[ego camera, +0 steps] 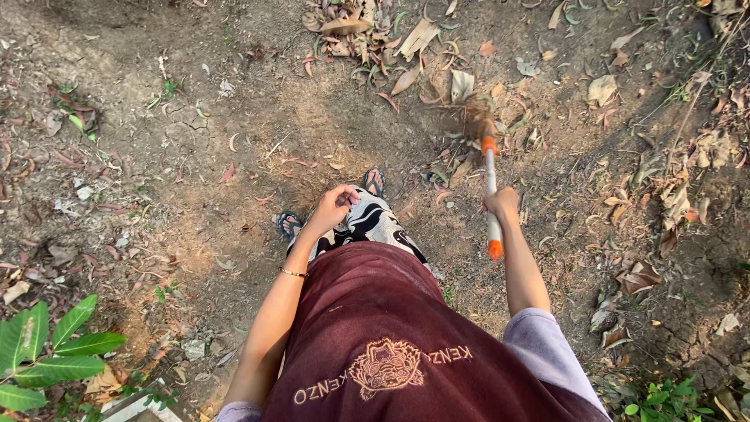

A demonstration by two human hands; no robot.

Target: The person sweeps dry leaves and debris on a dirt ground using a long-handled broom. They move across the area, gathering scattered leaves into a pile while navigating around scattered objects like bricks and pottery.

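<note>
Outdoor yard, perhaps garden: bare dirt ground (195, 156), scattered dry leaves (406, 47), green plant (47, 352).

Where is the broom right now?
The broom is in the right hand, right of the sandalled feet, its blurred bristle end among dry leaves ahead.

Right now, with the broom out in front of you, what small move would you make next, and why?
Probably a short pull of the broom back toward the feet. The right hand grips its white handle, and the bristle end sits at the edge of a heap of dry leaves, with more leaves scattered on the bare dirt nearby. The left hand holds nothing.
</note>
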